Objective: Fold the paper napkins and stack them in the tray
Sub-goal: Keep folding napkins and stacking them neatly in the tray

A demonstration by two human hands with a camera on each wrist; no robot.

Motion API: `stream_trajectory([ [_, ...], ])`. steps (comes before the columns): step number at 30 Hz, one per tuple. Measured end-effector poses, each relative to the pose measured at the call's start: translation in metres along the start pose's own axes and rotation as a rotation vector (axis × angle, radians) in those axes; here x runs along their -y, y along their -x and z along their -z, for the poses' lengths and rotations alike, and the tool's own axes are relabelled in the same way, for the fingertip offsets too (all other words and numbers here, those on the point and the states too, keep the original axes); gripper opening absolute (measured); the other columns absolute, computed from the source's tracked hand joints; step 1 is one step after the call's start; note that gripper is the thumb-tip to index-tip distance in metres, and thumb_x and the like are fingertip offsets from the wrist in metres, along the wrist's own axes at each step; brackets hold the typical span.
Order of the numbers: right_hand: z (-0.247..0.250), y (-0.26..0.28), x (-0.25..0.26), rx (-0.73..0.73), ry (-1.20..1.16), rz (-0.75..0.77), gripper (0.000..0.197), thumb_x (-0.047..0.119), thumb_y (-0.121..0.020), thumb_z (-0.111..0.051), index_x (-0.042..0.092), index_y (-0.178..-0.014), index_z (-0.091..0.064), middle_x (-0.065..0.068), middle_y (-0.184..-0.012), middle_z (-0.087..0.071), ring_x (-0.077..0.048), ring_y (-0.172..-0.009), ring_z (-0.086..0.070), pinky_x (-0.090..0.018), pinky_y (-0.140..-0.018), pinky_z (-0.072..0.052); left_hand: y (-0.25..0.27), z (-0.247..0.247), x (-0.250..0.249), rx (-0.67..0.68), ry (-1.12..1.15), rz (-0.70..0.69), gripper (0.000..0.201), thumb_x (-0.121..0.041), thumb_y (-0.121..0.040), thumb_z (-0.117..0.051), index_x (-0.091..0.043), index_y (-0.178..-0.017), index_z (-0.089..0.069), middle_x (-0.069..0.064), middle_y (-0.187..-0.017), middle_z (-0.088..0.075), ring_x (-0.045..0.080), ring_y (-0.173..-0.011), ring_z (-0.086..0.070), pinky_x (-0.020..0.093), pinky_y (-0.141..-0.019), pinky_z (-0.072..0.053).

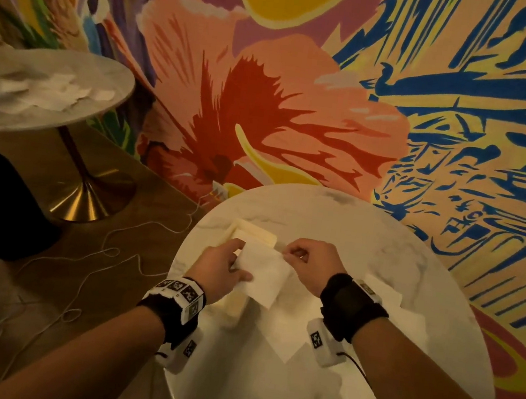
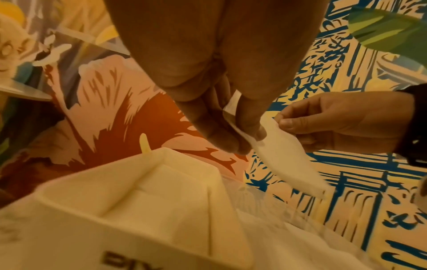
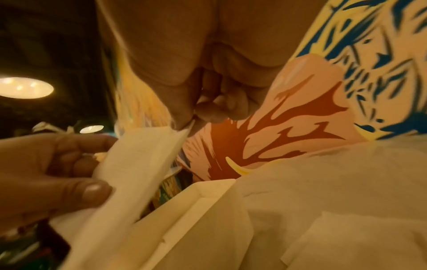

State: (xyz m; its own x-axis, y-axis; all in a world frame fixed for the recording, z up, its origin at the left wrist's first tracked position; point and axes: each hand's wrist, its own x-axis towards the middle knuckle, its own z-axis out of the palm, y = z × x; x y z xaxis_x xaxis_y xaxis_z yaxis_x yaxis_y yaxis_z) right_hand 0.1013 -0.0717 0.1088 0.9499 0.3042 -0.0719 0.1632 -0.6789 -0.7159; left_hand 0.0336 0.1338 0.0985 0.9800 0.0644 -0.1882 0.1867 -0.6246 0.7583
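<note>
A white paper napkin (image 1: 264,275) hangs in the air between both hands, above the cream tray (image 1: 258,235) on the round marble table (image 1: 366,243). My left hand (image 1: 224,269) pinches the napkin's left side between thumb and fingers. My right hand (image 1: 305,262) pinches its upper right corner. The left wrist view shows the napkin (image 2: 284,151) edge-on, my left hand (image 2: 233,131) gripping it, my right hand (image 2: 323,126) at its far end, and the tray (image 2: 129,197) just below. In the right wrist view the napkin (image 3: 138,164) slopes down over the tray's rim (image 3: 203,193).
More white napkins (image 1: 302,325) lie spread on the table under and right of my hands. A second round table (image 1: 41,123) with a heap of napkins stands at the left, on a brass pedestal. A painted wall runs close behind. White cord (image 1: 107,255) trails over the wooden floor.
</note>
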Motion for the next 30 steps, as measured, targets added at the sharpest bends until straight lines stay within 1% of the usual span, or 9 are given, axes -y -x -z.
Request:
stream_trajectory([
  [1, -0.005, -0.005, 0.004, 0.018, 0.027, -0.002, 0.007, 0.017, -0.092, -0.066, 0.021, -0.087, -0.07, 0.009, -0.083, -0.064, -0.002, -0.075, -0.056, -0.001, -0.063, -0.037, -0.001, 0.006, 0.007, 0.006, -0.01, 0.022, 0.044, -0.026, -0.085, -0.078, -0.03, -0.122, -0.054, -0.009, -0.089, -0.064, 0.014, -0.084, -0.065, 0.027, -0.08, -0.051],
  [3, -0.014, -0.015, 0.011, 0.028, 0.048, -0.024, 0.008, 0.016, -0.093, -0.064, 0.016, -0.092, -0.072, 0.002, -0.089, -0.067, -0.012, -0.082, -0.06, -0.013, -0.073, -0.045, -0.003, 0.017, 0.022, 0.028, -0.013, 0.075, 0.033, -0.024, -0.085, -0.078, -0.027, -0.109, -0.057, -0.008, -0.084, -0.07, 0.01, -0.073, -0.069, 0.027, -0.074, -0.057],
  [6, -0.028, -0.029, 0.018, 0.027, 0.056, -0.078, 0.008, 0.017, -0.092, -0.063, 0.018, -0.089, -0.071, 0.0, -0.09, -0.068, -0.016, -0.087, -0.062, -0.024, -0.081, -0.049, -0.006, 0.033, 0.046, 0.011, -0.061, 0.134, 0.022, -0.022, -0.086, -0.076, -0.021, -0.105, -0.066, -0.005, -0.087, -0.072, 0.01, -0.075, -0.069, 0.021, -0.068, -0.055],
  [12, -0.06, -0.05, 0.014, 0.087, 0.092, -0.217, 0.007, 0.022, -0.091, -0.065, 0.023, -0.085, -0.071, -0.001, -0.095, -0.07, -0.018, -0.09, -0.064, -0.023, -0.08, -0.049, -0.017, 0.042, 0.083, 0.053, -0.167, 0.235, 0.042, -0.018, -0.092, -0.069, -0.023, -0.133, -0.062, -0.004, -0.117, -0.068, 0.015, -0.103, -0.063, 0.026, -0.092, -0.05],
  [16, -0.081, -0.054, 0.014, 0.161, 0.172, -0.262, 0.008, 0.023, -0.09, -0.065, 0.025, -0.084, -0.069, 0.0, -0.099, -0.069, -0.019, -0.092, -0.065, -0.03, -0.086, -0.054, -0.023, 0.038, 0.094, 0.106, -0.228, 0.255, 0.044, -0.015, -0.093, -0.066, -0.021, -0.137, -0.059, -0.004, -0.119, -0.069, 0.019, -0.117, -0.059, 0.032, -0.105, -0.046],
  [18, -0.091, -0.054, 0.014, 0.2, 0.221, -0.278, 0.01, 0.022, -0.091, -0.064, 0.027, -0.082, -0.066, 0.0, -0.099, -0.069, -0.02, -0.092, -0.066, -0.033, -0.088, -0.055, -0.024, 0.037, 0.098, 0.115, -0.246, 0.257, 0.047, -0.015, -0.093, -0.066, -0.021, -0.138, -0.058, -0.006, -0.119, -0.069, 0.02, -0.118, -0.058, 0.038, -0.104, -0.048],
  [23, -0.11, -0.05, 0.014, 0.271, 0.324, -0.277, 0.011, 0.023, -0.092, -0.061, 0.025, -0.084, -0.068, 0.002, -0.097, -0.07, -0.019, -0.093, -0.065, -0.031, -0.086, -0.055, -0.028, 0.037, 0.103, 0.121, -0.255, 0.27, 0.048, -0.015, -0.092, -0.068, -0.023, -0.138, -0.057, -0.006, -0.122, -0.067, 0.022, -0.121, -0.057, 0.04, -0.105, -0.048],
  [27, -0.12, -0.048, 0.013, 0.317, 0.44, -0.245, 0.012, 0.025, -0.093, -0.056, 0.028, -0.087, -0.066, 0.003, -0.098, -0.071, -0.018, -0.091, -0.064, -0.027, -0.079, -0.053, -0.03, 0.036, 0.105, 0.11, -0.232, 0.288, 0.034, -0.015, -0.09, -0.07, -0.021, -0.123, -0.069, -0.002, -0.133, -0.062, 0.023, -0.126, -0.055, 0.039, -0.105, -0.048],
  [30, -0.125, -0.047, 0.012, 0.303, 0.486, -0.235, 0.016, 0.027, -0.094, -0.054, 0.025, -0.093, -0.069, 0.003, -0.098, -0.071, -0.019, -0.091, -0.065, -0.027, -0.078, -0.054, -0.03, 0.037, 0.105, 0.119, -0.231, 0.278, 0.033, -0.015, -0.091, -0.07, -0.02, -0.123, -0.069, -0.003, -0.136, -0.06, 0.022, -0.126, -0.055, 0.039, -0.105, -0.048],
])
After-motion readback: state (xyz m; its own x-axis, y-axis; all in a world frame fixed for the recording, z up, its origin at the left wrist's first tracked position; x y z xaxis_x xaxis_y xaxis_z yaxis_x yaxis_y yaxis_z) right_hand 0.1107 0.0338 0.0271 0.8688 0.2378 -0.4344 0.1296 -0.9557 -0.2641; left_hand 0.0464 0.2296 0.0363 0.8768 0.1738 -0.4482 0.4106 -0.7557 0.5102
